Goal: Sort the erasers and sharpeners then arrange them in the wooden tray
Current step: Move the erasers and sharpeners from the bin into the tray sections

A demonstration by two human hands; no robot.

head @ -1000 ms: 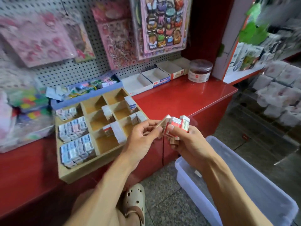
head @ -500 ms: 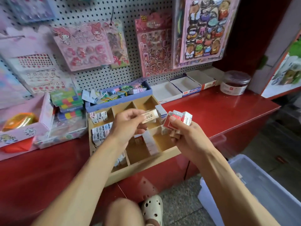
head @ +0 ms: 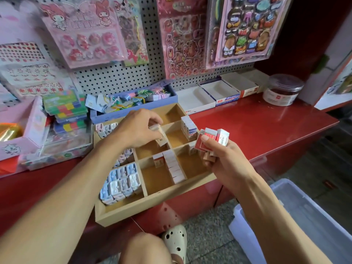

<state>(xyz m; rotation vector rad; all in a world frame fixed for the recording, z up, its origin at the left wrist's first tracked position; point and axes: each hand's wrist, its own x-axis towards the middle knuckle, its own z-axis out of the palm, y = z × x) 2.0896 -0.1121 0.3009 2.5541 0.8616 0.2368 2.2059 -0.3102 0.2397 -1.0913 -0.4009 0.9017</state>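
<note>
A wooden tray (head: 152,201) with several compartments lies on the red counter. Its left compartments hold packed sharpeners (head: 122,182); middle and right ones hold rows of boxed erasers (head: 174,165), and a blue-and-white stack (head: 189,128) stands further back. My left hand (head: 137,128) pinches a pale boxed eraser (head: 159,136) and holds it upright in a middle compartment. My right hand (head: 222,159) hovers over the tray's right side and grips a bundle of red-and-white boxed erasers (head: 212,139).
A red counter (head: 257,128) carries a purple box of tagged trinkets (head: 133,101), open white cartons (head: 215,92) and a clear lidded jar (head: 282,90). Sticker sheets hang on the pegboard (head: 118,77). A translucent plastic bin (head: 297,221) stands on the floor at right.
My left hand has carried the pale eraser from beside my right hand down into a middle compartment of the tray. My right hand kept its bundle and moved over the tray's right side.
</note>
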